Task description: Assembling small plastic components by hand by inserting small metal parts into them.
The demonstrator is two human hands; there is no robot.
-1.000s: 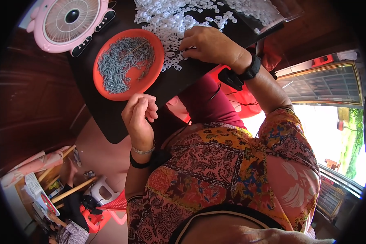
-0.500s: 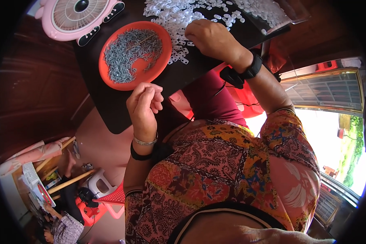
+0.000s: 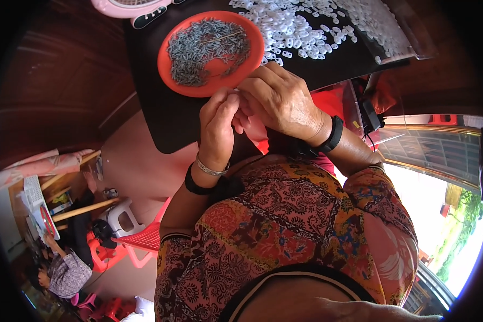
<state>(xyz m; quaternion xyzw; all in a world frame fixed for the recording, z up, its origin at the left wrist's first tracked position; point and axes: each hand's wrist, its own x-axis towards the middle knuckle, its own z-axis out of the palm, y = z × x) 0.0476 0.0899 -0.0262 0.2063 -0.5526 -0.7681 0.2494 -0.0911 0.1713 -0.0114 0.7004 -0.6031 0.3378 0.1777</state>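
Note:
My left hand (image 3: 219, 124) and my right hand (image 3: 280, 101) meet at the table's front edge, just below the orange-red plate (image 3: 178, 86). The fingers of both are curled and pinched together at the tips. Whatever sits between them is too small and covered to make out. A heap of small grey screws or plugs (image 3: 188, 56) fills much of the plate, and a thin yellowish stick (image 3: 222, 38) lies across it. Right of the plate, many small white plastic pieces with holes (image 3: 290, 32) are spread over the black tabletop (image 3: 150, 107).
A pink fan (image 3: 129, 9) stands at the table's far left. A clear plastic bag or box of white pieces (image 3: 378, 32) lies at the far right. Another person (image 3: 72, 273) sits at lower left, near a red plastic chair (image 3: 145, 241).
My right hand has come from the white pieces back to my left hand, and their fingertips now meet. The view has shifted, so the plate and fan appear higher and further right.

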